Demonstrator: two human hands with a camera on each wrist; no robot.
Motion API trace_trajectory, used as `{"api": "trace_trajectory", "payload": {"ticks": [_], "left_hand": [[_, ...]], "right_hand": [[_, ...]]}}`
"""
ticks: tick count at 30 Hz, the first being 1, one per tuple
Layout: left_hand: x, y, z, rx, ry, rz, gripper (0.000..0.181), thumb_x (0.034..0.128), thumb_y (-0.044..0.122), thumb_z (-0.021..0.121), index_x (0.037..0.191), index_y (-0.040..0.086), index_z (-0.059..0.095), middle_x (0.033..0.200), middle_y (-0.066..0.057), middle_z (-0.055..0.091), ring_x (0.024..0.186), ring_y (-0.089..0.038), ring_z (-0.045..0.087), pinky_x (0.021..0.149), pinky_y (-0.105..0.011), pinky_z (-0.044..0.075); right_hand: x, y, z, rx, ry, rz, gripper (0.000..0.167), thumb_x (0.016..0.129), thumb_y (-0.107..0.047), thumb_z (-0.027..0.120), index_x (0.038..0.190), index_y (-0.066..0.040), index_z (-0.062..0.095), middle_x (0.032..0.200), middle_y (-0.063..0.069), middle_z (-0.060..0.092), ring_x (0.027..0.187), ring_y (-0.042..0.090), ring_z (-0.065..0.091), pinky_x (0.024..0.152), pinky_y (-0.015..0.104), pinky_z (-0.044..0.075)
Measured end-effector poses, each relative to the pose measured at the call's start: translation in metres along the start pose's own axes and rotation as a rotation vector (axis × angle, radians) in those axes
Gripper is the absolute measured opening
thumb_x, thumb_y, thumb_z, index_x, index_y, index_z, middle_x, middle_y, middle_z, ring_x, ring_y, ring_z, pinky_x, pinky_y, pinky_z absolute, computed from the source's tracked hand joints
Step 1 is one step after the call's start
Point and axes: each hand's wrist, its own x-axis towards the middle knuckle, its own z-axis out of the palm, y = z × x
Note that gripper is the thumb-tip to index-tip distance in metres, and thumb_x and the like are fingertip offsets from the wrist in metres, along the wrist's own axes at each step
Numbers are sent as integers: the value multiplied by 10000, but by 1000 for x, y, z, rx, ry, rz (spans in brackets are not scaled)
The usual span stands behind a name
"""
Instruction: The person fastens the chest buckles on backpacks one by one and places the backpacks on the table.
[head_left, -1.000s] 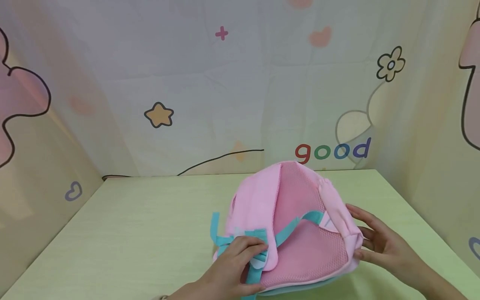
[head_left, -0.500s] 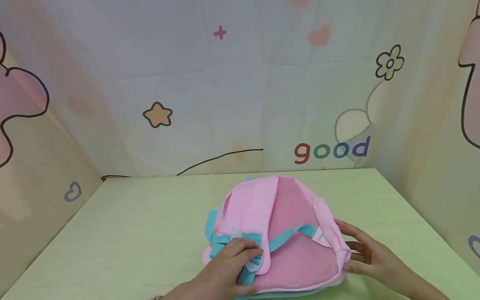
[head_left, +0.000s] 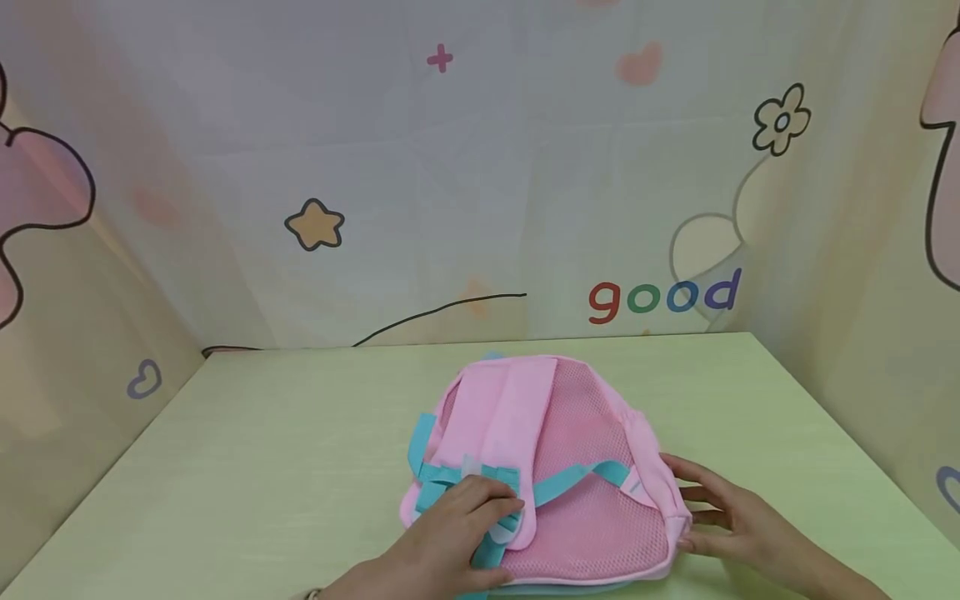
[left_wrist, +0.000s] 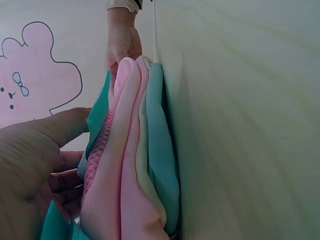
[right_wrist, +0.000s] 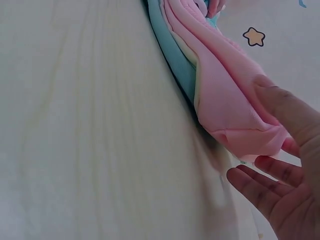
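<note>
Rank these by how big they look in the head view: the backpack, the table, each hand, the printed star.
1. Table
2. Pink backpack
3. Left hand and right hand: too alike to rank apart
4. Printed star

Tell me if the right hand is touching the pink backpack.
Touching: in the right wrist view, the right hand lays its thumb tip on the pink backpack.

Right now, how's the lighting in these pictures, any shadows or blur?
Head view: soft, fairly even light on the bag, no harsh glare; left wrist view: dim, the left hand in shade, a dark shadow where the bag meets the table; right wrist view: a soft shadow on the table near the right hand, wood grain blurry.
</note>
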Motion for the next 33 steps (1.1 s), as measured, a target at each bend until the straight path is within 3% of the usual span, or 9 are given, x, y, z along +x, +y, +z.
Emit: {"api": "trace_trajectory", "payload": {"ticks": [8, 12, 20, 27, 29, 33], "left_hand": [[0, 2, -2, 11, -35, -46, 646, 675, 331, 865, 1206, 86, 591, 1167, 5, 559, 1107, -124, 522, 951, -256, 479], [1, 2, -3, 15, -28, -34, 637, 684, 325, 859, 1211, 92, 587, 1169, 2, 560, 1108, -128, 526, 952, -260, 480], [2, 2, -4, 0, 9, 11, 602, 719, 292, 838, 1228, 112, 571, 1188, -26, 567, 1128, -159, 538, 962, -285, 487], [4, 3, -6, -30, 16, 15, 551, 765, 286, 807, 1235, 128, 568, 1206, -40, 571, 1143, -167, 541, 964, -286, 491], [5, 3, -7, -36, 15, 14, 528, 777, 282, 797, 1229, 132, 572, 1209, -42, 571, 1144, -167, 541, 962, -278, 490], [7, 3, -8, -42, 36, 22, 502, 775, 260, 798, 1211, 134, 585, 1205, -47, 575, 1133, -165, 545, 940, -245, 488]], "right_hand": [[2, 4, -1, -66, -8, 10, 729, 811, -20, 729, 1443, -30, 366, 1392, -291, 413, 1133, -96, 539, 823, 183, 543], [5, 1, -5, -113, 1, 12, 700, 806, -56, 747, 1419, -61, 410, 1372, -267, 434, 1135, -103, 529, 814, 198, 550], [10, -8, -13, -281, 112, -22, 577, 758, -75, 792, 1288, -83, 565, 1366, -289, 406, 1156, -173, 457, 750, 215, 563], [19, -15, -14, -373, 186, -12, 536, 748, -117, 807, 1244, -101, 605, 1333, -301, 417, 1142, -199, 434, 767, 189, 549], [22, -17, -14, -386, 200, -4, 527, 749, -125, 808, 1237, -107, 610, 1322, -277, 444, 1119, -186, 463, 781, 181, 543], [27, -23, -12, -406, 208, 32, 509, 762, -161, 804, 1234, -127, 615, 1304, -86, 551, 1058, -136, 532, 799, 192, 543]]}}
